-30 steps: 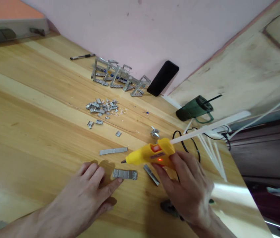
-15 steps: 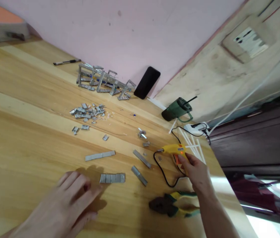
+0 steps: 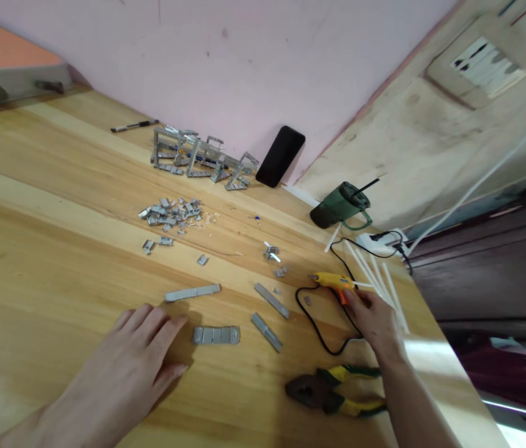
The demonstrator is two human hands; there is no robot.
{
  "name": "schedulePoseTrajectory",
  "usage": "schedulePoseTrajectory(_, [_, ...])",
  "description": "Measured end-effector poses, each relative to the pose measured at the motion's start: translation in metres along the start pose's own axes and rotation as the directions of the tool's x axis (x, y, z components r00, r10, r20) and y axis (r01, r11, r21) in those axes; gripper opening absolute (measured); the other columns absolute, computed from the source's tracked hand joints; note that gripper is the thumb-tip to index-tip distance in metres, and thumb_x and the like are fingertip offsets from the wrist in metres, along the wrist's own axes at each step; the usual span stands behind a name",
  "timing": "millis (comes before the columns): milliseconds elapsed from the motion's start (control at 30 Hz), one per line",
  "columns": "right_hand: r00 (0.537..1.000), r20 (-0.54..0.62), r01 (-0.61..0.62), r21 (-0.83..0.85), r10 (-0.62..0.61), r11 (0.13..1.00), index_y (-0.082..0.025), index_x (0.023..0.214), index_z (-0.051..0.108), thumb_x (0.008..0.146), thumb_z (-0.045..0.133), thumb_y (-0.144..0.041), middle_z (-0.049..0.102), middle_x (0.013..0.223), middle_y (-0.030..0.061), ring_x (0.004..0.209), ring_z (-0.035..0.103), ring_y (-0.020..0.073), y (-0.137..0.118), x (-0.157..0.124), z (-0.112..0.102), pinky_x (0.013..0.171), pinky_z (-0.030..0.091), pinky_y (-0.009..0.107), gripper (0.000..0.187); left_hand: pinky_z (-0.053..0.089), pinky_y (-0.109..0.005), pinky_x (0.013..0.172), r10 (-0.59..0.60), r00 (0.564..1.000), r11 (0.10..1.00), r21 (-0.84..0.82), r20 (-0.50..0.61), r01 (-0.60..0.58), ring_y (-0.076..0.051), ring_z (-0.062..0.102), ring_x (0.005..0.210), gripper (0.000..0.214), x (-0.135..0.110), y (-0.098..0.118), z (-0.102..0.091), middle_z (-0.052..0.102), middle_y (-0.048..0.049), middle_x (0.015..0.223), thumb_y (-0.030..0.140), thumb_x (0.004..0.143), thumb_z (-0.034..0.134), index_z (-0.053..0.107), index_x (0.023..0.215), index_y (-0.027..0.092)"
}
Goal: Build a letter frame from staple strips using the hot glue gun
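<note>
My right hand (image 3: pixel 377 320) is closed around the handle of a yellow hot glue gun (image 3: pixel 331 280) with an orange trigger, its nozzle pointing left. A white glue stick (image 3: pixel 363 285) juts from the back of the gun. My left hand (image 3: pixel 139 354) rests palm down over the wooden table, thumb and fingers apart, holding nothing. Just right of its fingertips lies a short grey segmented strip (image 3: pixel 216 335). Above that is a longer flat grey strip (image 3: pixel 193 292). Two more grey strips, an upper one (image 3: pixel 271 300) and a lower one (image 3: pixel 266 332), lie between my hands.
Pliers (image 3: pixel 332 391) with yellow-green handles lie below the glue gun. Grey scraps (image 3: pixel 172 213) are heaped farther back. Small grey frames (image 3: pixel 204 158) stand near the wall, beside a leaning phone (image 3: pixel 280 157). A green mug (image 3: pixel 340 205), power strip (image 3: pixel 382 242) and glue sticks (image 3: pixel 375 274) are at right.
The glue gun has tilted, its rear end now lower, with my right hand still on it. My left hand has shifted slightly up, its fingers straighter. The view has moved a little.
</note>
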State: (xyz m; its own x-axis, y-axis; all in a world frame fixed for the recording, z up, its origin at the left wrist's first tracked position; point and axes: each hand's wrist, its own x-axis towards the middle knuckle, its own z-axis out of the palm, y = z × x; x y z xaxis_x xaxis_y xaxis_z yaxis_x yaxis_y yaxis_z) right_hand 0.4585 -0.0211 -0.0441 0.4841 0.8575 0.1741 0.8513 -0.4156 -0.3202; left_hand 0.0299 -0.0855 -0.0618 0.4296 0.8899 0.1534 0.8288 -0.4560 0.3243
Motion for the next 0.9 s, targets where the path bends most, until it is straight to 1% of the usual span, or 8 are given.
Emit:
schedulePoseTrajectory(133, [0.995,-0.077,0.063,-0.084,-0.070,0.994,-0.016,0.103,0.064,0.072,0.053,-0.058,0.061,0.104,0.0153,0.094,0.056,0.0334,-0.037,-0.017,-0.013,0.076,0.042,0.048,0.053,0.046,-0.045,0.079,-0.026,0.997,0.999,-0.031,0.073,0.028,-0.028,0.057,0.090,0.032,0.009,0.006,-0.004,0.065,-0.0070,0.097,0.022,0.073,0.063,0.062,0.106,0.020])
schedulePoseTrajectory(200, [0.954,-0.056,0.297,0.026,-0.296,0.954,-0.018,0.095,0.064,0.076,0.054,-0.055,0.063,0.099,0.0100,0.088,0.059,0.0270,-0.071,-0.033,-0.015,0.074,0.046,0.043,0.042,0.047,-0.044,0.077,-0.021,0.996,0.998,-0.052,0.090,0.025,-0.027,0.058,0.089,0.029,0.013,0.009,-0.005,0.065,-0.0063,0.095,0.018,0.074,0.061,0.062,0.103,0.021])
schedulePoseTrajectory(233, [0.893,-0.038,0.449,0.128,-0.448,0.884,-0.018,0.089,0.064,0.078,0.055,-0.050,0.064,0.094,0.0082,0.085,0.060,0.0237,-0.091,-0.043,-0.014,0.073,0.047,0.039,0.035,0.047,-0.043,0.077,-0.013,0.996,0.998,-0.063,0.089,0.019,-0.026,0.058,0.089,0.029,0.014,0.011,-0.005,0.064,-0.0057,0.095,0.017,0.074,0.060,0.062,0.102,0.022])
schedulePoseTrajectory(300, [0.698,0.012,0.687,0.270,-0.716,0.675,-0.019,0.091,0.064,0.083,0.056,-0.035,0.064,0.093,0.0063,0.089,0.059,0.0195,-0.134,-0.063,-0.009,0.077,0.047,0.034,0.020,0.048,-0.042,0.076,0.003,0.997,0.997,-0.074,0.072,0.003,-0.025,0.058,0.088,0.030,0.014,0.013,-0.004,0.065,-0.0049,0.094,0.014,0.074,0.058,0.061,0.102,0.023])
schedulePoseTrajectory(400, [0.383,0.211,0.837,0.332,-0.899,0.435,-0.021,0.091,0.064,0.082,0.060,-0.023,0.062,0.089,0.0029,0.085,0.056,0.0159,-0.194,-0.088,0.001,0.076,0.045,0.029,0.011,0.049,-0.041,0.072,0.010,1.000,0.999,-0.054,0.029,-0.009,-0.025,0.059,0.083,0.029,0.011,0.014,-0.001,0.066,-0.0050,0.092,0.014,0.072,0.059,0.061,0.100,0.022])
schedulePoseTrajectory(533, [0.211,0.415,0.877,0.320,-0.885,0.359,-0.022,0.090,0.064,0.082,0.061,-0.029,0.056,0.094,0.0032,0.093,0.050,0.0181,-0.241,-0.103,0.016,0.075,0.042,0.029,0.012,0.051,-0.037,0.066,0.062,0.994,0.997,-0.042,-0.088,-0.066,-0.024,0.059,0.075,0.031,0.004,0.013,0.002,0.066,-0.0058,0.086,0.013,0.069,0.060,0.059,0.099,0.018])
schedulePoseTrajectory(733, [0.180,0.407,0.900,0.299,-0.895,0.317,-0.020,0.085,0.061,0.084,0.056,-0.025,0.054,0.091,0.0037,0.088,0.048,0.0179,-0.253,-0.110,0.033,0.067,0.040,0.028,0.008,0.052,-0.038,0.062,0.101,0.984,0.994,-0.037,-0.149,-0.108,-0.025,0.058,0.073,0.033,0.003,0.014,0.002,0.066,-0.0092,0.086,0.009,0.066,0.059,0.057,0.099,0.013])
schedulePoseTrajectory(900, [0.198,0.415,0.870,0.343,-0.888,0.354,-0.018,0.085,0.063,0.084,0.056,-0.023,0.057,0.090,0.0038,0.088,0.050,0.0171,-0.255,-0.106,0.032,0.073,0.041,0.029,0.008,0.052,-0.042,0.063,0.053,0.998,0.995,-0.083,-0.031,-0.056,-0.026,0.059,0.074,0.025,0.007,0.016,-0.003,0.065,-0.0094,0.083,0.009,0.068,0.060,0.061,0.092,0.013])
